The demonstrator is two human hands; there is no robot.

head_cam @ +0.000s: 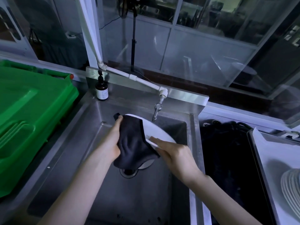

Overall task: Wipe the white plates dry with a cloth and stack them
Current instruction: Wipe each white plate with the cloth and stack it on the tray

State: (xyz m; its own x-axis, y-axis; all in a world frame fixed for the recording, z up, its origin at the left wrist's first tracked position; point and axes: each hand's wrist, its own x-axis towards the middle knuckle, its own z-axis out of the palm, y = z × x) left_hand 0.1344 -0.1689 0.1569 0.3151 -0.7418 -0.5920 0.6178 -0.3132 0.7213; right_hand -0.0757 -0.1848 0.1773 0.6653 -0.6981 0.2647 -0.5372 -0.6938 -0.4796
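- A green plastic bin lies far out to the left of the left hand, on the counter beside the sink.
- A brown bottle with a dark cap and a pale label stands upright on the sink's back ledge, beyond the left hand and a little to its left.
- The left hand is closed on a dark cloth. Its thumb sits over the cloth's top corner and its fingers are hidden under the fabric.
- The cloth is draped over the left part of a white plate and hangs down below the grip.
- The plate is held tilted in the air between the two hands, above the steel sink. Its bare right part shows just beside the cloth.
- The drain lies in the basin floor directly beneath the hanging cloth.
- A white pipe runs down to a metal tap, whose spout ends just beyond the plate's far rim.
- The right hand pinches the plate's near right rim, one digit laid on the white face. The rest are blurred at the edge, touching the cloth's lower corner.
- A dark tangled mass fills the space to the right of the right hand.
- Further right, a metal tray holds a stack of white plates, well apart from both hands.
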